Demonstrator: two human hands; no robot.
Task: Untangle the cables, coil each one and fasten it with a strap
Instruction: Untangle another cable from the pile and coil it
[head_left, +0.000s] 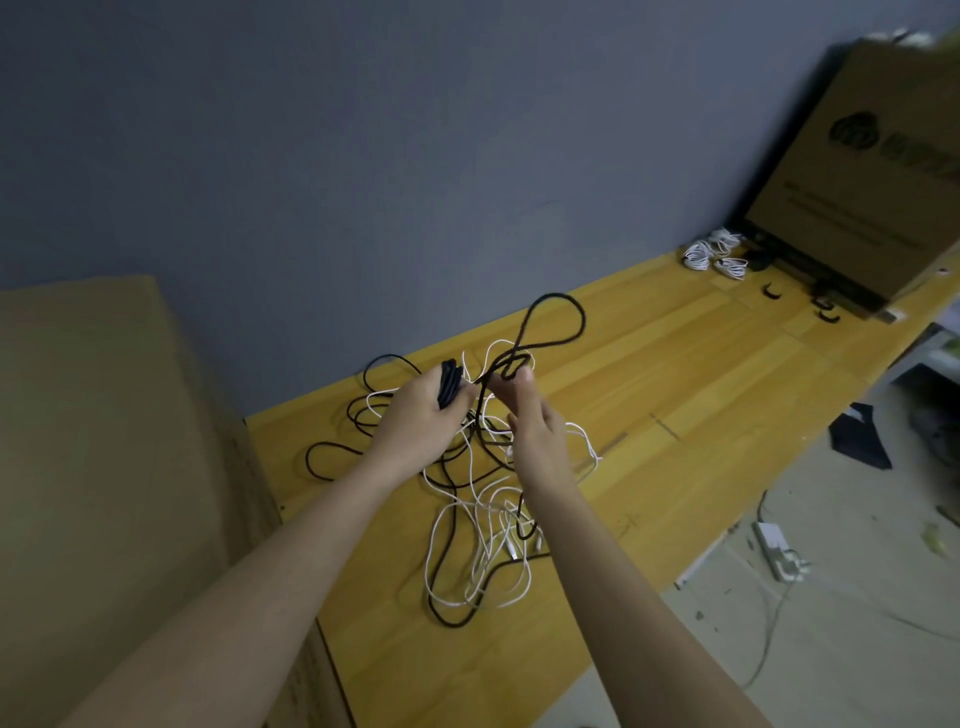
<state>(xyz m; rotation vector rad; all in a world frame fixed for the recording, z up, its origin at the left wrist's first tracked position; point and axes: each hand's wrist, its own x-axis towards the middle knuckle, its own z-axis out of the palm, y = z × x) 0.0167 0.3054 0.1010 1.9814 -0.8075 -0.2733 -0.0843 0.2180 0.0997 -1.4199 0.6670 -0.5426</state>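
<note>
A tangle of black and white cables (483, 525) lies on the wooden table (675, 374). My left hand (421, 415) grips a small bundle of coiled black cable (451, 385) above the tangle. My right hand (535, 421) pinches a strand of the same black cable, and a loop of it (558, 322) stands up beyond my fingers. White strands run between my two hands. Several black straps (774, 292) lie on the table at the far right, apart from both hands.
Coiled white cables (714, 252) sit at the table's far end beside a large cardboard box (857, 171). Another cardboard box (104, 467) stands at the left against the table. A white power strip (779, 551) and its cords lie on the floor at right.
</note>
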